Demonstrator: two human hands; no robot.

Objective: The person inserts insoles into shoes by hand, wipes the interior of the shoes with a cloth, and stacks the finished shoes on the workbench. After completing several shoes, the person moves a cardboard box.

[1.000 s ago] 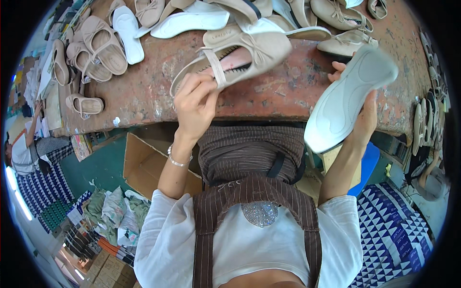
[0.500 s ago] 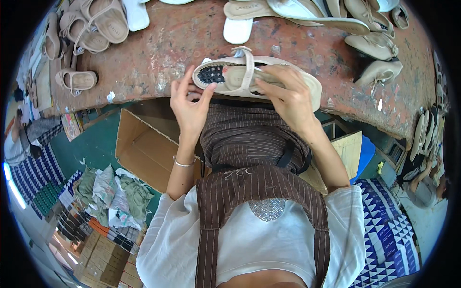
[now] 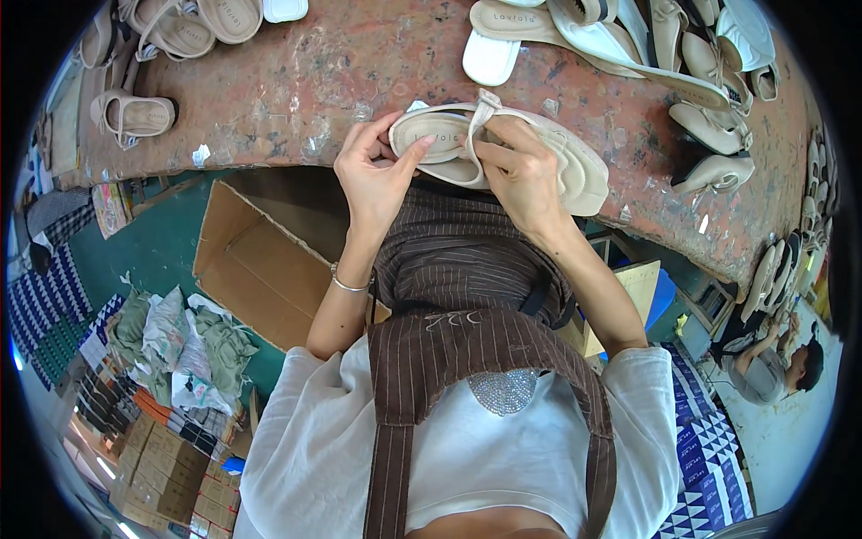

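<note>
Probably the right hand (image 3: pixel 525 171) grips the insole (image 3: pixel 579 175) part-inside the beige shoe (image 3: pixel 475 128), the left hand (image 3: pixel 379 181) pinching its heel.

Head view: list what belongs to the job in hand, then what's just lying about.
In use:
beige strapped shoe
insole, its heel end inside the shoe
left hand, pinching the heel end
right hand, over the shoe's middle

Seemingly lying about:
beige shoes, upper left
loose insoles
cardboard box
green and white bundles
</note>
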